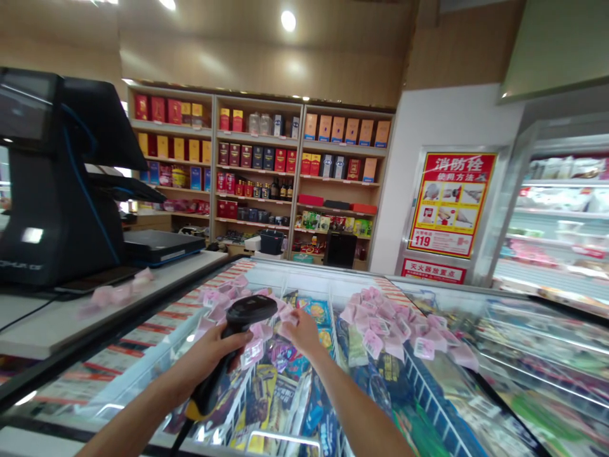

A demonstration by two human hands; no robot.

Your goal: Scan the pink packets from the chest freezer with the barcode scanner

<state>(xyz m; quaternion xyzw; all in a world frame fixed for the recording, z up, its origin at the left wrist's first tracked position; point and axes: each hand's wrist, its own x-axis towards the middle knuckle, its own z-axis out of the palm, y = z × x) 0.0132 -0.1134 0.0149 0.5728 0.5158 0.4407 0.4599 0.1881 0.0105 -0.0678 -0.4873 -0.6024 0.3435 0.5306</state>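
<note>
My left hand (pixel 208 357) is wrapped round the handle of a black barcode scanner (pixel 251 309), its head pointing to the right. Just in front of the scanner, the fingers of my right hand (pixel 302 335) pinch a small pink packet (pixel 286 313). More pink packets lie on the glass lid around the scanner, one with a white label (pixel 252 353) below its head. To the right, a heap of similar packets (pixel 380 320) with labels spreads across the glass. Under the lid of the chest freezer (pixel 304 268), wire baskets hold colourful wrapped goods.
On the left counter (pixel 28 327) stand a black checkout terminal (pixel 42 190), a flat dark device (pixel 164 244) and some pink packets (pixel 117 293). Shelves of boxed goods (pixel 257 158) line the back. A red and yellow poster (pixel 450 203) hangs beside a refrigerated display (pixel 561 216).
</note>
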